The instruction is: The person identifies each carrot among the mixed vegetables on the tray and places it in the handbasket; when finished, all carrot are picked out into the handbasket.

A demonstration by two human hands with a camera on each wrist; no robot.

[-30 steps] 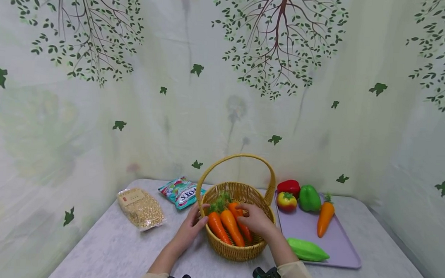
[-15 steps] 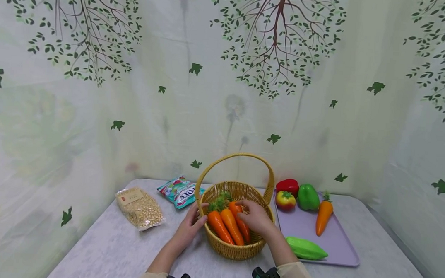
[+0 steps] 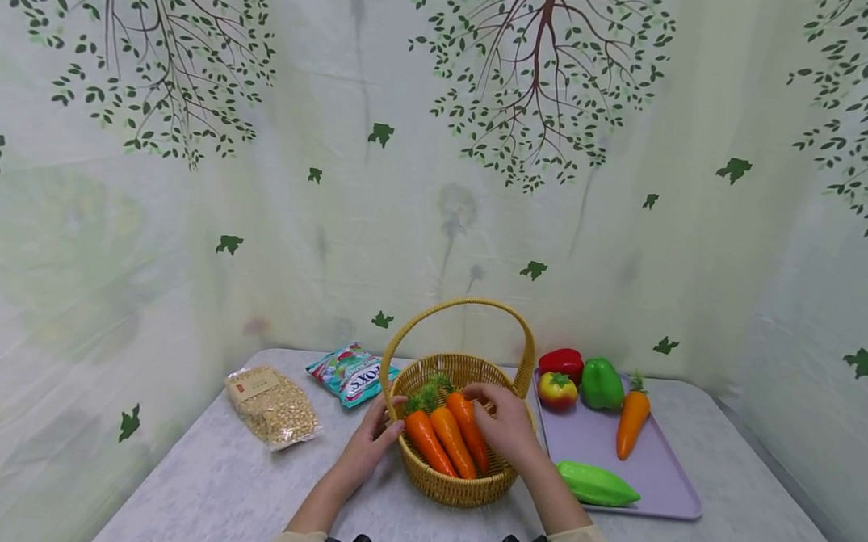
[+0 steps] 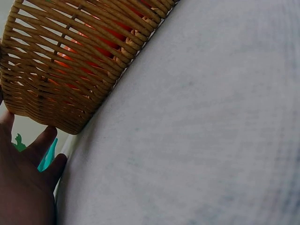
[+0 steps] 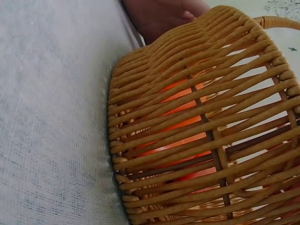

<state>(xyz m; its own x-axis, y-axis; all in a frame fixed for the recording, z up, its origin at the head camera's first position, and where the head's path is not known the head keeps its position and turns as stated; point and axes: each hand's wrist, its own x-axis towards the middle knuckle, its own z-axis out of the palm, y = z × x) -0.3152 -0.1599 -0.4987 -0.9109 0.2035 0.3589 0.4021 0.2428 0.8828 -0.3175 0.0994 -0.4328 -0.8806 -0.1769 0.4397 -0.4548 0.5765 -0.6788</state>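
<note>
A woven wicker basket (image 3: 461, 489) with a tall arched handle stands mid-table with several orange carrots (image 3: 450, 440) inside, green tops toward the back. My left hand (image 3: 368, 446) grips its left rim by the handle's foot, thumb on the near side; the left wrist view has fingers (image 4: 44, 140) against the weave. Over the right rim is my right hand (image 3: 507, 426), fingers loosely bent and holding nothing, tips close to the rightmost carrot (image 3: 468, 430). From the right wrist, orange carrots (image 5: 187, 122) show through the basket wall (image 5: 206, 159).
To the right, a lilac tray (image 3: 660, 495) bears a red pepper (image 3: 562, 362), a red-yellow fruit (image 3: 556, 391), a green pepper (image 3: 602, 383), a carrot (image 3: 632, 425) and a green ridged vegetable (image 3: 598, 484). At left lie a grain bag (image 3: 274, 405) and a teal snack packet (image 3: 351, 374).
My right hand has let go of the rightmost carrot and drawn back to the right, leaving it beside the others in the basket. The left hand has stayed at the rim.
</note>
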